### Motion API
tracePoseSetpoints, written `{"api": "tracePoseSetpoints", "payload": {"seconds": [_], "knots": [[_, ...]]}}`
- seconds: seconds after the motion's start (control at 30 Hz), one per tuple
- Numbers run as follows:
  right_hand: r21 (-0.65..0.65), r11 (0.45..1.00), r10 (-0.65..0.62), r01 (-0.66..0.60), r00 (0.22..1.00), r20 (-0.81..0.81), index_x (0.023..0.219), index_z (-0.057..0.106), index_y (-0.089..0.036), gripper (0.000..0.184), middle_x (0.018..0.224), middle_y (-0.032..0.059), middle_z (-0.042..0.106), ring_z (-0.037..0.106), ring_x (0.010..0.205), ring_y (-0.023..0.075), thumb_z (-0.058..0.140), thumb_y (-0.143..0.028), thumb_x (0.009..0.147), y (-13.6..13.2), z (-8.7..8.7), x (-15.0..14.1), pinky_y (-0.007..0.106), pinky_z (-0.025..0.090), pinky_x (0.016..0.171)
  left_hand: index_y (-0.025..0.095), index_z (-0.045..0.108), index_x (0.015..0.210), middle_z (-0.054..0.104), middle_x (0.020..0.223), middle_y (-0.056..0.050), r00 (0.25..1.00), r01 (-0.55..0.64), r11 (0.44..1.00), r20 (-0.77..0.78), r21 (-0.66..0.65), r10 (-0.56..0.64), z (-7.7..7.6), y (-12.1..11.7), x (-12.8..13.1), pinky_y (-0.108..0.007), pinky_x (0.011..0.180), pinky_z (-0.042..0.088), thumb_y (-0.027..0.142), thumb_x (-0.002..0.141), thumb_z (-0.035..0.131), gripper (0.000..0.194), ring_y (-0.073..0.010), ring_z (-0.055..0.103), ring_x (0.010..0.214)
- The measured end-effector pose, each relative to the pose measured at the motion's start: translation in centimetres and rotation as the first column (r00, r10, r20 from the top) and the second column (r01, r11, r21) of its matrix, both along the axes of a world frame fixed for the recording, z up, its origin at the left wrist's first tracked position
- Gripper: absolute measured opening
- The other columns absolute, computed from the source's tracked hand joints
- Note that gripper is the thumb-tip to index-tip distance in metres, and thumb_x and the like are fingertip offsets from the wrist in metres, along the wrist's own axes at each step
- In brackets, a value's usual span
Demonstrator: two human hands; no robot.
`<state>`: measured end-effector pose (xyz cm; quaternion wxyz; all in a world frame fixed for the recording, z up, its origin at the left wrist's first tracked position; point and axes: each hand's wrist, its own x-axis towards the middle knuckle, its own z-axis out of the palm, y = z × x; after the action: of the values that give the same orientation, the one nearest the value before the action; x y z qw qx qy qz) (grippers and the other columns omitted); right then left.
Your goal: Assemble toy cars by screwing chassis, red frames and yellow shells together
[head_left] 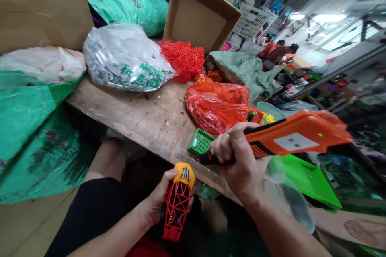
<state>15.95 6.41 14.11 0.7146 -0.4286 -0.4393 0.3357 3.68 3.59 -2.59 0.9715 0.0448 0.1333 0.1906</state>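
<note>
My left hand (157, 196) is closed around a toy car body (178, 204) with a red lattice frame over black parts and a yellow end with blue markings. It is held over my lap, just off the table edge. My right hand (237, 152) grips an orange and black electric screwdriver (297, 134) that has a white label and a small green light. The tool's black nose points left and down, above the table edge and apart from the toy. A small green basket (200, 142) stands behind that nose.
On the wooden table (144, 118) lie a red plastic bag (217, 104), a pile of red lattice parts (183, 58) and a clear bag (126, 58) of silvery pieces. A cardboard box (200, 12) stands behind. To the right are a bright green tray (313, 182) and clear tubs. People sit far back.
</note>
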Motion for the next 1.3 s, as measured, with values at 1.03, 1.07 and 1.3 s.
{"api": "tracePoseSetpoints", "payload": {"seconds": [1.03, 1.07, 1.3], "knots": [[-0.085, 0.986, 0.146, -0.146, 0.989, -0.012, 0.083, 0.054, -0.023, 0.019, 0.049, -0.0125, 0.047, 0.042, 0.039, 0.0053, 0.069, -0.028, 0.094, -1.8, -2.6, -3.3, 0.022, 0.044, 0.049, 0.007, 0.072, 0.083, 0.064, 0.066, -0.005, 0.999, -0.013, 1.000, -0.040, -0.015, 0.013, 0.9, -0.2, -0.1, -0.025, 0.056, 0.051, 0.067, 0.077, 0.064, 0.061, -0.0149, 0.061, 0.056], [-0.084, 0.986, 0.142, -0.142, 0.990, -0.009, 0.083, 0.054, -0.023, 0.019, 0.049, -0.0126, 0.047, 0.042, 0.039, 0.0054, 0.069, -0.028, 0.094, -1.8, -2.6, -3.4, 0.021, 0.044, 0.048, 0.007, 0.072, 0.083, 0.064, 0.066, -0.005, 0.999, -0.013, 1.000, -0.039, -0.019, 0.012, 0.9, -0.2, -0.1, -0.026, 0.056, 0.051, 0.067, 0.077, 0.064, 0.061, -0.0152, 0.061, 0.056], [-0.108, 0.983, 0.149, -0.149, 0.989, -0.004, 0.084, 0.051, -0.023, 0.022, 0.049, -0.0126, 0.046, 0.042, 0.039, 0.0059, 0.070, -0.031, 0.094, -1.4, -2.7, -3.3, 0.021, 0.042, 0.046, 0.008, 0.072, 0.082, 0.064, 0.066, -0.005, 0.999, -0.002, 0.999, -0.053, -0.042, 0.000, 0.8, -0.1, -0.1, -0.025, 0.053, 0.049, 0.065, 0.079, 0.062, 0.057, -0.0143, 0.059, 0.055]]}}
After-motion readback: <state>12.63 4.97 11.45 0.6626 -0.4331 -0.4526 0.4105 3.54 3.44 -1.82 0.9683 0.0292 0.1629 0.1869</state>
